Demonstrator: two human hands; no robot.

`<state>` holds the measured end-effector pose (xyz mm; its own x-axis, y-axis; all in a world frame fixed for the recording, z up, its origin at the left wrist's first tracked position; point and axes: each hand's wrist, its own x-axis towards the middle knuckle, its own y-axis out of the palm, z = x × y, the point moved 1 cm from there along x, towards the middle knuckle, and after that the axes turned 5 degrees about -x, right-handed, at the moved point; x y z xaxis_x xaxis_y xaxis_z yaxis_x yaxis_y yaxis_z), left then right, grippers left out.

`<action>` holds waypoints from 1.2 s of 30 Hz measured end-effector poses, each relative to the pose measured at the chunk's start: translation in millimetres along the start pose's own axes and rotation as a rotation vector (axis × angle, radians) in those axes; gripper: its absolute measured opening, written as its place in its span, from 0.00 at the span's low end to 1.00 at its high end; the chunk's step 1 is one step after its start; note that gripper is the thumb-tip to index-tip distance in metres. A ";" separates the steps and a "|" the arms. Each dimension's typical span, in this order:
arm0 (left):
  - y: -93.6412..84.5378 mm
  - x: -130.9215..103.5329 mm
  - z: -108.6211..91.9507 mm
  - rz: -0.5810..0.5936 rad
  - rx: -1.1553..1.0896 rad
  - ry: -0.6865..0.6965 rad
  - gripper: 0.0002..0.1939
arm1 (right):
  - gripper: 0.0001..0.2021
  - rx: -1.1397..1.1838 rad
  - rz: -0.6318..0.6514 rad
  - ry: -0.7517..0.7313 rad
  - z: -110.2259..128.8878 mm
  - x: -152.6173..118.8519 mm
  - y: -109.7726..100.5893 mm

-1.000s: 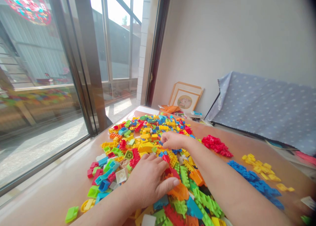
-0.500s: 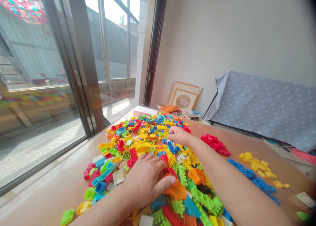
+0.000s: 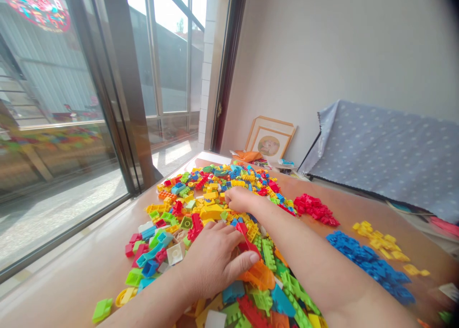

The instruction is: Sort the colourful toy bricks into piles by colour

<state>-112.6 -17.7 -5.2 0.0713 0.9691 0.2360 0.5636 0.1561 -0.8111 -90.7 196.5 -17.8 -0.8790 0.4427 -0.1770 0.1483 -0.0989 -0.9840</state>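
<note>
A big mixed heap of plastic toy bricks (image 3: pixel 211 212) in many colours spreads over the table. My left hand (image 3: pixel 218 254) lies palm down on the near part of the heap, fingers loosely spread and thumb out to the right. By its thumb are an orange brick (image 3: pixel 261 275) and a long red brick (image 3: pixel 247 241). Farther in, my right hand (image 3: pixel 239 200) reaches down with its fingers curled together among yellow bricks (image 3: pixel 211 195). Whatever its fingertips pinch is hidden behind the hand.
On the right of the brown table (image 3: pixel 279 174) lie separate piles of red bricks (image 3: pixel 315 209), blue bricks (image 3: pixel 369 263) and yellow bricks (image 3: pixel 382 239). A glass door (image 3: pixel 57 141) runs along the left. Picture frames (image 3: pixel 270 139) lean on the wall; a dotted blue cloth (image 3: pixel 387 151) hangs at right.
My right hand has shifted left across the heap, its fingers still curled. My left hand stays in place on the bricks. The view has tilted slightly.
</note>
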 end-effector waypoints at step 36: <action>0.6 1.0 1.3 0.007 -0.011 0.007 0.27 | 0.13 -0.171 -0.070 -0.122 19.5 12.6 -1.2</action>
<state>-113.3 -16.4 -6.1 0.0807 0.9688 0.2342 0.5719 0.1475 -0.8070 -110.7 184.8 -18.3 -0.9367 0.3308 -0.1143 0.1504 0.0855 -0.9849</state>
